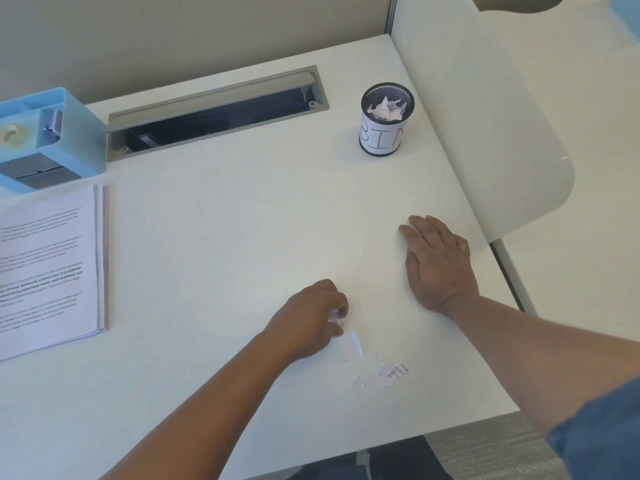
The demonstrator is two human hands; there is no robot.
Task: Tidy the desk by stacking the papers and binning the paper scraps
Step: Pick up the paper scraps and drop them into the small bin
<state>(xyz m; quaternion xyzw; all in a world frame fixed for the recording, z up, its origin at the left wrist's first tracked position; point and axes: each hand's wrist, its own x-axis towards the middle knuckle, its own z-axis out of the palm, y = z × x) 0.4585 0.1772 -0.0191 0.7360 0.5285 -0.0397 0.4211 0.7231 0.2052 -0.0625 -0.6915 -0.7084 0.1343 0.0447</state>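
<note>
The left hand (pixel 313 315) is curled, and its grip pinches a small scrap (pixel 336 318) between the fingertips and thumb. Most of that scrap is hidden by the fingers, so only a white bit peeks out. The hand sits low over the desk (pixel 225 220), near its front right part.

The right hand (pixel 438 261) lies flat on the desk with its fingers straight and close together. It holds nothing. It is off to the right of the left hand, and the two do not touch.

More scraps (pixel 351 346) lie on the desk just beside the left hand, toward the front edge. One is a bigger white strip right by the thumb. A few tiny ones lie a bit farther right, and one of them has print on it. The tiny ones are pale and hard to make out against the white desk.

The bin (pixel 387 121) is a black mesh cup with a white label. It stands upright near the back right of the desk, well apart from both hands. White scraps already lie inside it.

The papers (pixel 48 271) lie in a stack at the left side of the desk. The left edge of the picture cuts them off. Behind them is a blue box (pixel 74 140), also cut off at the left. A long slot (pixel 218 114) is open in the desk at the back.
</note>
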